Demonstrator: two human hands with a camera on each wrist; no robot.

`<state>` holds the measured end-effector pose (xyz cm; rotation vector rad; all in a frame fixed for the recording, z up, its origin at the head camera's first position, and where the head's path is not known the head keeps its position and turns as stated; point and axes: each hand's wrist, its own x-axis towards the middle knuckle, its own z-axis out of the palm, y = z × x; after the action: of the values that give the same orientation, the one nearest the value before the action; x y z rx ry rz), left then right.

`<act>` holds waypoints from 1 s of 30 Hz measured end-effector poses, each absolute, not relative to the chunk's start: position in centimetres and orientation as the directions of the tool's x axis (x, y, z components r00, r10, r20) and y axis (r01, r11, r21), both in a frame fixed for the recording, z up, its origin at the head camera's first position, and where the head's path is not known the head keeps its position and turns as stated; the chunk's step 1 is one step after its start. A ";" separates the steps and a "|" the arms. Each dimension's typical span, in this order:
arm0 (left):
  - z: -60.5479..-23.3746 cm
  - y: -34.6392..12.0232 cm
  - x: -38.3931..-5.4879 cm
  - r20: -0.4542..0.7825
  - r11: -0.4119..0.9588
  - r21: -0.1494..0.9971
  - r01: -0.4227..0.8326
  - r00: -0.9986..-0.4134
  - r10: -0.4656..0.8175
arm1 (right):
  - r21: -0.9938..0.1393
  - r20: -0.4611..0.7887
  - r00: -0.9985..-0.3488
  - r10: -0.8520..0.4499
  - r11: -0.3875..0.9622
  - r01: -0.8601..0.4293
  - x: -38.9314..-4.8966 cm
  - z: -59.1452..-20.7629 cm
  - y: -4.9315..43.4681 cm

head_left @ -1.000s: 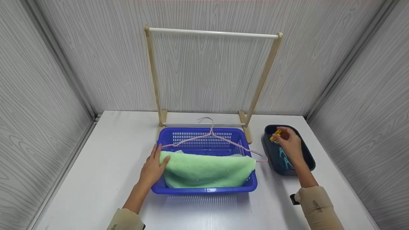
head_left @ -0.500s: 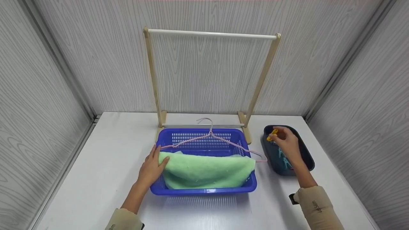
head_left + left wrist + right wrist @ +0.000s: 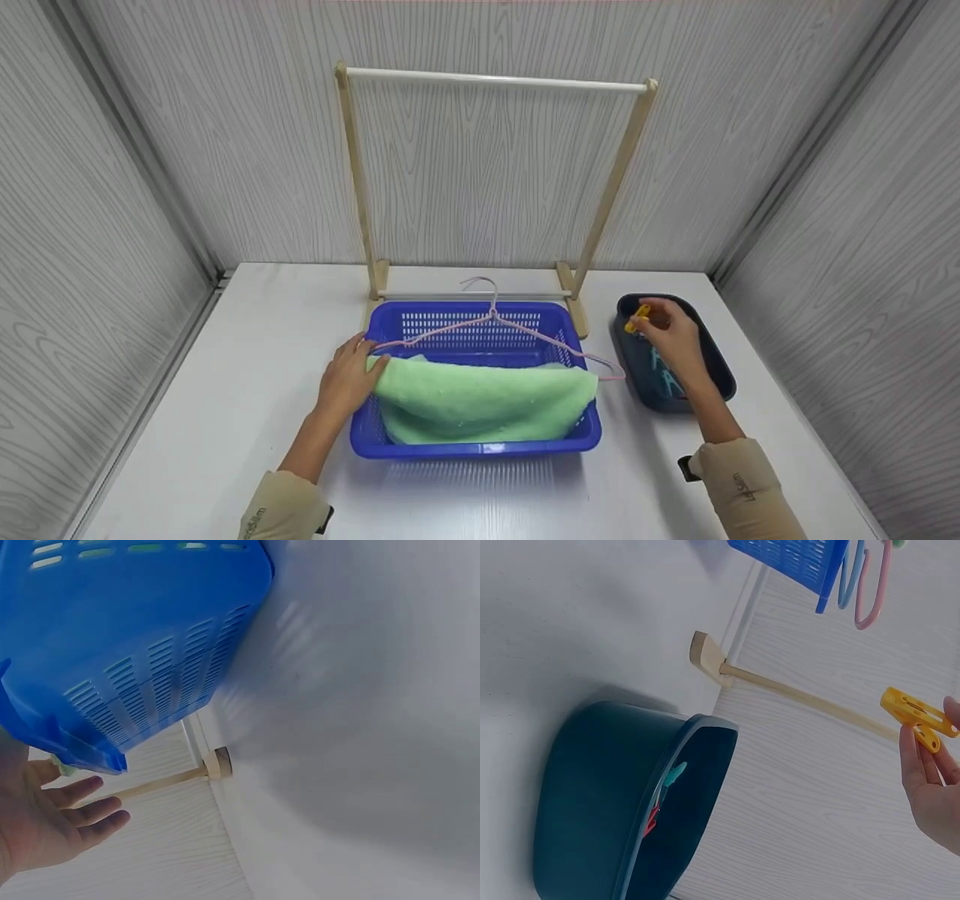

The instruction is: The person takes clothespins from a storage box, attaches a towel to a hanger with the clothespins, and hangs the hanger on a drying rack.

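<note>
A mint-green towel [image 3: 487, 401] hangs over a pink-and-blue hanger [image 3: 457, 326], which lies across a blue basket [image 3: 476, 450]. The person's left hand [image 3: 347, 377] is at the basket's left rim, its thumb on the towel's left end. In the left wrist view, the left hand [image 3: 49, 821] has its fingers loosely extended beside the rim, with a scrap of green cloth near the thumb. Above a dark bin [image 3: 720, 367], the right hand [image 3: 677, 341] pinches a yellow clothespin [image 3: 637, 319]. The right wrist view shows this clothespin [image 3: 919, 716] between thumb and fingers.
Teal clothespins [image 3: 666, 375] lie in the bin, and a red one [image 3: 651, 821] shows in the right wrist view. Behind the basket stands a wooden rack with a white top rail [image 3: 495, 79]. Wood-grain panels [image 3: 150, 112] enclose the white table [image 3: 217, 360].
The left hand has shifted slightly to the left, its fingers drawing back along the towel's end. The right hand has moved a little to the left, keeping the yellow clothespin pinched.
</note>
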<state>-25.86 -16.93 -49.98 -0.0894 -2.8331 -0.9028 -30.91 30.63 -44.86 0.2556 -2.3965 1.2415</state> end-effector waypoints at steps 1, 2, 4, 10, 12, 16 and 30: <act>-49.9 -17.0 -26.0 0.187 0.821 0.560 0.114 -0.982 0.009 | -0.736 0.443 -0.896 0.036 0.585 -0.341 -30.9 -44.8 30.6; -49.8 -17.0 -26.2 0.198 0.827 0.550 0.121 -0.980 0.012 | -0.736 0.435 -0.900 0.036 0.590 -0.332 -30.9 -44.7 30.6; -49.5 -17.1 -26.5 0.218 0.839 0.526 0.138 -0.976 0.024 | -0.741 0.426 -0.904 0.038 0.587 -0.325 -30.9 -44.7 30.6; -49.2 -16.9 -27.5 0.275 0.864 0.465 0.195 -0.959 0.069 | -0.754 0.448 -0.894 0.016 0.543 -0.368 -31.3 -45.5 31.1; -49.2 -16.8 -27.7 0.286 0.866 0.458 0.201 -0.956 0.070 | -0.760 0.449 -0.894 0.008 0.529 -0.377 -31.6 -45.9 31.4; -49.2 -16.6 -28.0 0.294 0.872 0.446 0.201 -0.953 0.070 | -0.797 0.449 -0.893 -0.011 0.447 -0.406 -33.1 -48.0 32.8; -49.4 -16.4 -28.9 0.343 0.863 0.424 0.276 -0.931 0.129 | -0.731 0.492 -0.870 0.027 0.556 -0.396 -38.2 -54.2 36.2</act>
<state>-28.89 -16.43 -49.38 -0.3046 -2.7329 -0.6870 -38.18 36.18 -54.21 0.2983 -2.3411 1.2615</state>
